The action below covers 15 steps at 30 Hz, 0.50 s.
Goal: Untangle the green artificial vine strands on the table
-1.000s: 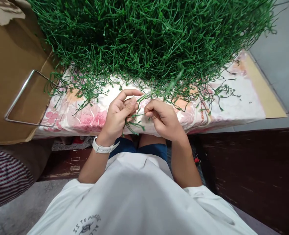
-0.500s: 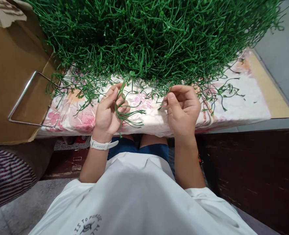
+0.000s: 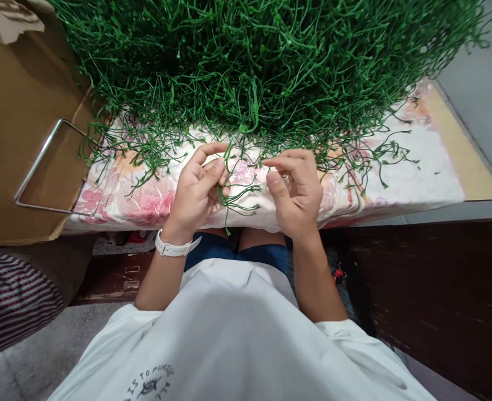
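Left hand (image 3: 198, 188) pinches a green sprig (image 3: 226, 159) above the floral-covered tabletop (image 3: 432, 161), before the green pile (image 3: 271, 67). Right hand (image 3: 296, 192), loosely parted, shows no load. Sprig appears light, flexible, snag-prone; best gripped mid-length.

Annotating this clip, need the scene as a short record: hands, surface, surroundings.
left hand: holds green sprig
right hand: near the sprig's loose ends, thumb and index finger apart, no visible hold
surface: floral cloth
beyond hands: heap of green stems
left side: cardboard, metal wire frame
left wrist: white watch
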Each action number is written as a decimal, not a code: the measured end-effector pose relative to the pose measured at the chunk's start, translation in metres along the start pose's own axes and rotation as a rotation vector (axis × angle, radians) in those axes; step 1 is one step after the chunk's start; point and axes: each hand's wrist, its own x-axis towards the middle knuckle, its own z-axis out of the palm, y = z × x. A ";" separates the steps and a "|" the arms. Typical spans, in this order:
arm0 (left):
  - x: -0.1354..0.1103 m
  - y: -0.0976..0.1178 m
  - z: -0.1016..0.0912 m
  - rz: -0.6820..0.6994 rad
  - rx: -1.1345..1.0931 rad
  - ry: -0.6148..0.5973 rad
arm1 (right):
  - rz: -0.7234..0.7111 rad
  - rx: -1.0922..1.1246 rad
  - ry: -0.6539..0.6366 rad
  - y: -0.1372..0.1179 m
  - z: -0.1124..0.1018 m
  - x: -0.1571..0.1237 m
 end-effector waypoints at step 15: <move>-0.007 0.002 0.008 -0.007 0.010 0.004 | -0.189 -0.053 -0.254 -0.003 0.002 0.003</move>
